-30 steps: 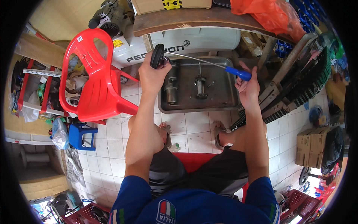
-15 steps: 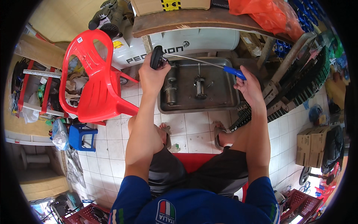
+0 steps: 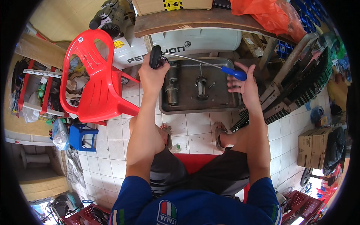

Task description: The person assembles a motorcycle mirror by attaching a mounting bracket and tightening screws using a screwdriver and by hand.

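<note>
My left hand [image 3: 153,77] is closed around a rounded black part [image 3: 155,57], raised above the left side of a metal tray. A screwdriver with a long steel shaft [image 3: 195,61] and a blue handle [image 3: 234,73] runs across from it, its tip end meeting the black part. Whether the tip sits in a screw is too small to tell. My right hand [image 3: 245,84] has its fingers spread around the handle, whose butt end rests against the palm. Below, the dark tray [image 3: 180,109] bears a metal cylinder [image 3: 172,95] and a spindle-like metal piece [image 3: 201,89].
A red plastic chair [image 3: 99,95] stands at the left, with a small blue stool [image 3: 83,138] below it. Behind the tray lies a white tank [image 3: 213,39] under a wooden bench [image 3: 210,21]. Metal bars and a green-edged brush-like strip [image 3: 313,84] lean at the right, near cardboard boxes [image 3: 313,148].
My right hand's fingers have spread from their curled hold on the blue handle. The screwdriver has shifted slightly left. My left hand still grips the black part and has barely moved.
</note>
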A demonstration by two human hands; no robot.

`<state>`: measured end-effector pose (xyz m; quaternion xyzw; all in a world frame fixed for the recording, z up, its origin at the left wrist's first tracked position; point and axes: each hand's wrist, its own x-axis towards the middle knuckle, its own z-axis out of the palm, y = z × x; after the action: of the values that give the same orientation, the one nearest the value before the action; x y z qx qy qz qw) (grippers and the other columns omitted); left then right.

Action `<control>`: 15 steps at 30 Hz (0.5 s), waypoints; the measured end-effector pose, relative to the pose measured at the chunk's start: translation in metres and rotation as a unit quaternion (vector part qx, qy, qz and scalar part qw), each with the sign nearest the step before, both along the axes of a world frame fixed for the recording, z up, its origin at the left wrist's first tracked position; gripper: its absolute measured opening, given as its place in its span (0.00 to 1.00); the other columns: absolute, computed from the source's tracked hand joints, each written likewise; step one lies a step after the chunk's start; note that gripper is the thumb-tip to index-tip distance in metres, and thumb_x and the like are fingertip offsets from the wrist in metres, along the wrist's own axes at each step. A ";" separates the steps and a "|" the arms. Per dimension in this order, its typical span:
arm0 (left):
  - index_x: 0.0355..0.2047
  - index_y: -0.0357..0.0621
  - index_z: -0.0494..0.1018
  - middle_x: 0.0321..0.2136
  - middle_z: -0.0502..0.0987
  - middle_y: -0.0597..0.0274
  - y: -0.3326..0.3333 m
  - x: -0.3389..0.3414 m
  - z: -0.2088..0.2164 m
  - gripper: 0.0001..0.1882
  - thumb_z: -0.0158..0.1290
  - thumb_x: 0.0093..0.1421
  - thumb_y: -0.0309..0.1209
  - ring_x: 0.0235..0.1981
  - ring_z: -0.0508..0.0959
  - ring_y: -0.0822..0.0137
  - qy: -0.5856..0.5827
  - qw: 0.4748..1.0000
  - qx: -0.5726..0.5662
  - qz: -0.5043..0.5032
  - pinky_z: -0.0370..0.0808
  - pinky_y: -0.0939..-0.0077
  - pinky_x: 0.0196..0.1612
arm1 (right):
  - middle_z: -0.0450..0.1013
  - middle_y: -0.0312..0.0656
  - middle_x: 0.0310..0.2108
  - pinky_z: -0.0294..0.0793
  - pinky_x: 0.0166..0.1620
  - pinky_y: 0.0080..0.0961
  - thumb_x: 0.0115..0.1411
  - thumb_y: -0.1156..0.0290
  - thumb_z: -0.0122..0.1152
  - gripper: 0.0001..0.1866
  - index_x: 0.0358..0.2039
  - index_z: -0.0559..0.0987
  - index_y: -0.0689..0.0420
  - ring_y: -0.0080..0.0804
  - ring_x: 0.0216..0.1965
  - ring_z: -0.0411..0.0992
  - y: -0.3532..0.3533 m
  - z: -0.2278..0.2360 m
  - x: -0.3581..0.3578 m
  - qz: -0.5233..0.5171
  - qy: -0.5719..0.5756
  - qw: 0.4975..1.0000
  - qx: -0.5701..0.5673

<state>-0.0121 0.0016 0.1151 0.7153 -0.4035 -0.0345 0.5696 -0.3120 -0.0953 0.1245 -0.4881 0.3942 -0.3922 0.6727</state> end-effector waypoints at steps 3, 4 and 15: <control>0.48 0.38 0.75 0.27 0.82 0.59 -0.002 -0.003 0.000 0.24 0.64 0.49 0.28 0.28 0.81 0.74 0.006 1.000 -0.010 -0.009 0.77 0.78 0.37 | 0.71 0.42 0.22 0.69 0.20 0.21 0.71 0.44 0.40 0.32 0.61 0.68 0.59 0.23 0.14 0.65 -0.005 -0.008 0.000 -0.040 0.052 0.998 -0.012; 0.48 0.39 0.75 0.27 0.81 0.59 -0.002 -0.004 0.000 0.24 0.64 0.49 0.28 0.28 0.81 0.74 0.011 1.000 -0.010 -0.010 0.77 0.78 0.37 | 0.70 0.41 0.23 0.68 0.20 0.21 0.72 0.47 0.42 0.30 0.62 0.67 0.58 0.22 0.15 0.64 -0.009 -0.012 -0.003 -0.047 0.053 0.997 -0.023; 0.44 0.38 0.76 0.25 0.80 0.62 -0.007 -0.001 -0.010 0.21 0.64 0.48 0.29 0.28 0.79 0.73 0.022 0.998 -0.044 -0.034 0.76 0.76 0.37 | 0.74 0.47 0.48 0.70 0.48 0.28 0.71 0.66 0.49 0.26 0.66 0.60 0.58 0.29 0.46 0.72 -0.013 0.000 -0.016 0.006 -0.124 0.989 -0.078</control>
<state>-0.0127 -0.0050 0.1049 0.6748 -0.4155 -0.0520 0.6077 -0.3282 -0.1085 0.1246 -0.4887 0.2735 -0.4754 0.6785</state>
